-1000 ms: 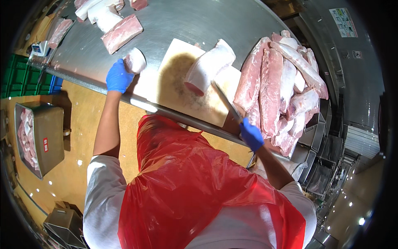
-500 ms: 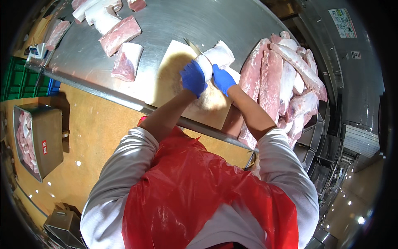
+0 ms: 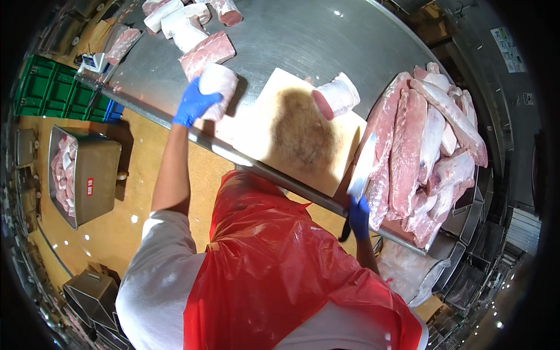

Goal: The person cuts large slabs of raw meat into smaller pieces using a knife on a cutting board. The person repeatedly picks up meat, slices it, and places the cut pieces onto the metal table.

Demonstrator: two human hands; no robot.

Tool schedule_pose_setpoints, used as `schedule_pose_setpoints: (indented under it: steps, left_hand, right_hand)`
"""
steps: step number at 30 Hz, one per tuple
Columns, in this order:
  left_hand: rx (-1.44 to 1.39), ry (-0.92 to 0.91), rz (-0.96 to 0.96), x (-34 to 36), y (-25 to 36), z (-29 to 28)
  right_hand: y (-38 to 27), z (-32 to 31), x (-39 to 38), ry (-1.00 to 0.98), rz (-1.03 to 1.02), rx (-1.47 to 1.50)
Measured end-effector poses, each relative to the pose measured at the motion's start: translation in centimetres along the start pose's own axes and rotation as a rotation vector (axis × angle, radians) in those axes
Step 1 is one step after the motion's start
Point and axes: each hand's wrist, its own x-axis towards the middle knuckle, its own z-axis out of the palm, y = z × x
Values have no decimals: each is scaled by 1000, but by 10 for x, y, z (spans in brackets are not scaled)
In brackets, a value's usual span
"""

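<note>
My left hand (image 3: 195, 104), in a blue glove, is closed around a cut block of pork loin (image 3: 220, 84) over the left part of the metal table, beside other cut blocks. In my right hand (image 3: 359, 216), also gloved in blue, is a knife (image 3: 364, 165). Its pale blade points away from me by the table's front edge, next to the meat pile. Another piece of pork loin (image 3: 338, 98) lies at the far right of the white cutting board (image 3: 274, 131), its pink cut face turned to the left.
Long pork loins (image 3: 402, 149) are heaped on the right of the metal table (image 3: 297, 35). Several cut blocks (image 3: 208, 53) lie at the far left, near a small scale (image 3: 95, 62). Green crates (image 3: 58, 90) and a metal bin of meat (image 3: 96, 178) stand left of the table.
Both hands have left the cutting board. The left has carried a cut block left to the other blocks; the right has drawn the knife back to the near right. One piece stays on the board.
</note>
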Motion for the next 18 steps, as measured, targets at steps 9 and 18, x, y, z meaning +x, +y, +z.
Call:
schedule_pose_setpoints:
  steps: [9, 18]
  left_hand:
    - [-278, -223, -345, 45, -57, -69]
    - [57, -172, -203, 31, -57, 16]
  right_hand:
    - [-67, 28, 317, -166, 138, 752]
    - [-163, 102, 386, -392, 231, 881]
